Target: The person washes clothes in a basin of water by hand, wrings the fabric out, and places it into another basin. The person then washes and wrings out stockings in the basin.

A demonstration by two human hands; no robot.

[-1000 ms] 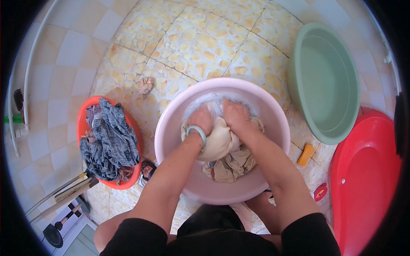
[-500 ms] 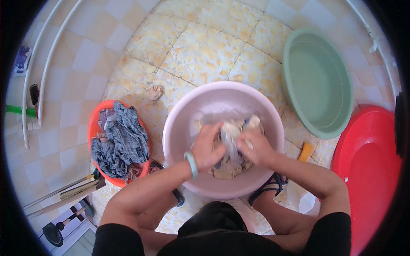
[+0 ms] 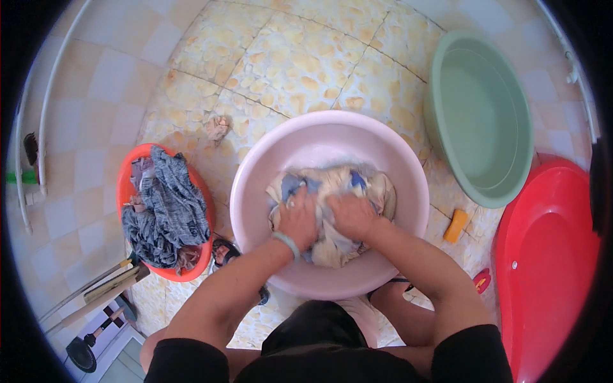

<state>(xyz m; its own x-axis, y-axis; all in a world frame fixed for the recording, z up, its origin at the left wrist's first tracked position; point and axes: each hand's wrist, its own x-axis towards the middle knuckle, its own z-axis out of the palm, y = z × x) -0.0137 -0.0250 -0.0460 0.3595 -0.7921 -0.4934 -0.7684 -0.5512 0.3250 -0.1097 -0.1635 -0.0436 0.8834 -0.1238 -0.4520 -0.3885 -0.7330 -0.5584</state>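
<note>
A beige garment (image 3: 333, 250) with blue and grey patches lies wet and bunched in a wide pale pink basin (image 3: 329, 286) between my feet. My left hand (image 3: 299, 220), with a pale bracelet (image 3: 287, 244) at its wrist, presses down into the cloth, its fingers sunk in the folds. Close beside it, my right hand (image 3: 351, 216) bears on the same garment with bent fingers. Motion blurs both hands a little, and the fingertips are partly hidden in the fabric.
An orange-red tub (image 3: 201, 265) of dark grey clothes (image 3: 172, 204) stands at the left. To the right are a green basin (image 3: 482, 121) with water, a large red tub (image 3: 555, 274) and an orange block (image 3: 455, 226). A crumpled cloth (image 3: 218, 128) lies on the tiled floor.
My hands have gone from holding bunched cloth between them to pressing down into the basin. The garment is more spread out, and the whole view has shifted slightly.
</note>
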